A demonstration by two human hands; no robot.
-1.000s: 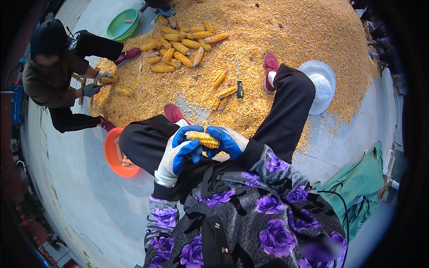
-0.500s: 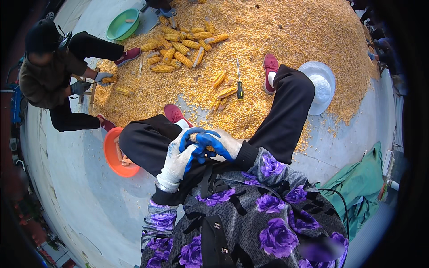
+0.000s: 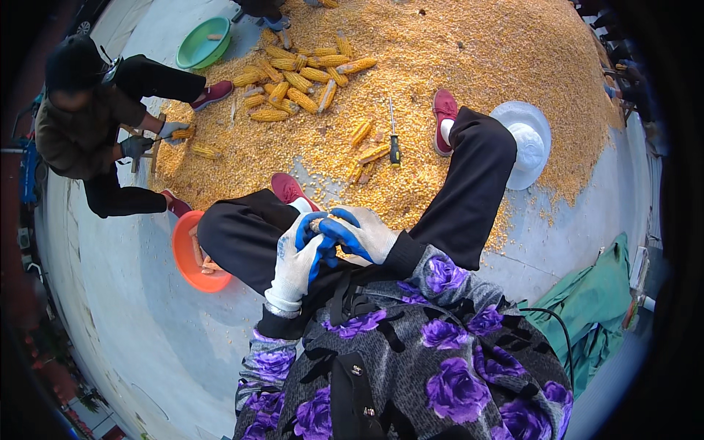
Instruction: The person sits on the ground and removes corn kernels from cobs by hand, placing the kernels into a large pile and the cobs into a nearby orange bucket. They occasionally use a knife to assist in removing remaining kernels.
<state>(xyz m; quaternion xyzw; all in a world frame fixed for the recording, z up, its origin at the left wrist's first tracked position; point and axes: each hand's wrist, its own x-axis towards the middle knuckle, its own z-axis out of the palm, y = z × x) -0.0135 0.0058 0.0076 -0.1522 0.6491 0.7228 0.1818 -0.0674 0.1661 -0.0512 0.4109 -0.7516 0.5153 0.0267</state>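
Gripping mostly hidden corn ear (image 3: 315, 226) between left hand (image 3: 297, 255) and right hand (image 3: 364, 235)
Could slip onto far kernels (image 3: 400, 196) through uneven pressure

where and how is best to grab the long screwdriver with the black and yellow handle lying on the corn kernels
Probably by its thick black-and-yellow handle, from the person's side and slightly right: the handle points toward the person, the thin metal shaft points away, and yellow corn cobs lie close on the handle's left.
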